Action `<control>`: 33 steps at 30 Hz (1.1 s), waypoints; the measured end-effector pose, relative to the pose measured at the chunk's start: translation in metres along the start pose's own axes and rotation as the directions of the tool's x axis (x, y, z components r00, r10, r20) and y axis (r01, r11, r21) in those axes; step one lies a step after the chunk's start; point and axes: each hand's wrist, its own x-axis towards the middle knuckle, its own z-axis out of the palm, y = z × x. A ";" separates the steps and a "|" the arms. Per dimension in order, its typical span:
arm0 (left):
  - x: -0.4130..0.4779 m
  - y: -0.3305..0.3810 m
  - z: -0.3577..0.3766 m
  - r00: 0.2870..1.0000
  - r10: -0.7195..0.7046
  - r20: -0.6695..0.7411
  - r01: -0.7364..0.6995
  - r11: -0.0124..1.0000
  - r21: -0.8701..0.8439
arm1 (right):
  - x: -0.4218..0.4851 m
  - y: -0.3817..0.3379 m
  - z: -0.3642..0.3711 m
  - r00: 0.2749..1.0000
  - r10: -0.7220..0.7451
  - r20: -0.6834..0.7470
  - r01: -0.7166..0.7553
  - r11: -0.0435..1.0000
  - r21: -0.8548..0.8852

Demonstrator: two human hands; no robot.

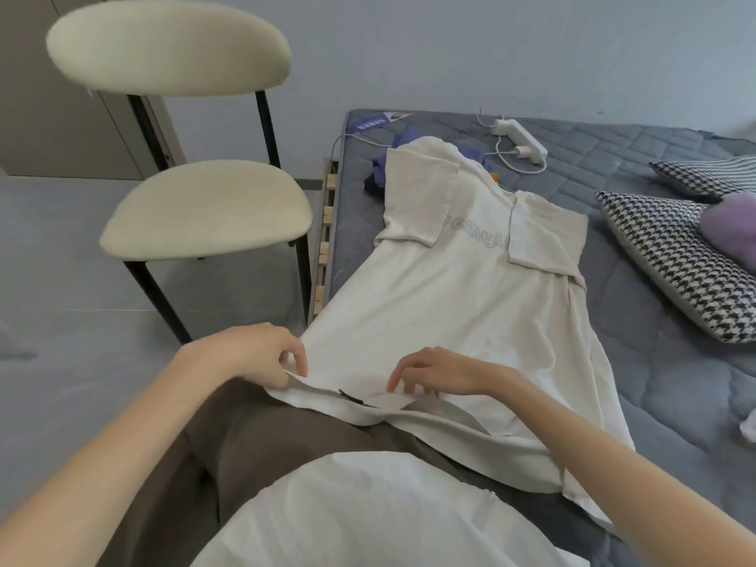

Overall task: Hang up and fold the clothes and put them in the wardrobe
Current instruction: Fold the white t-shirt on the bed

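The left hand (262,354) is seen at the near left corner of a white T-shirt (450,288), with the hem pinched between thumb and bent fingers and lifted a little off the lap. The right hand (433,372) is held just beside it, further along the same hem, fingers bent and their tips set down on the cloth; whether any cloth is gripped there cannot be told. Between the two hands a small dark label (352,398) is shown on the turned-up edge of the hem.

The T-shirt is spread flat along a grey quilted mattress (638,149), its hem drawn onto the person's brown trousers (253,435) and its collar end pointed away. Both sleeves are folded inward over the chest, so that the grey lettering is partly covered. A crumpled blue garment (382,167) is partly hidden under the far end of the shirt, and a white power strip (519,137) with its cables is laid just beyond. Two houndstooth pillows (671,255) and a purple cushion (732,227) are placed to the right. A cream chair (204,206) with black legs is stood on the floor left of the mattress
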 end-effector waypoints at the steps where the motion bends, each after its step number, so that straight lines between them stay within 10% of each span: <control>1: 0.002 0.000 0.000 0.999 -0.010 0.043 0.010 1.000 0.013 | -0.001 0.003 -0.004 1.000 0.007 0.000 -0.007 1.000 -0.006; 17: 0.076 0.151 -0.006 0.925 0.356 -0.133 -0.367 0.927 -0.075 | -0.114 0.081 -0.015 0.957 0.211 -0.199 -0.267 0.907 -0.325; 33: 0.101 0.180 0.079 0.855 0.513 -0.078 -0.514 0.858 0.007 | -0.169 0.139 0.074 0.645 0.174 -0.744 -0.440 0.881 -0.175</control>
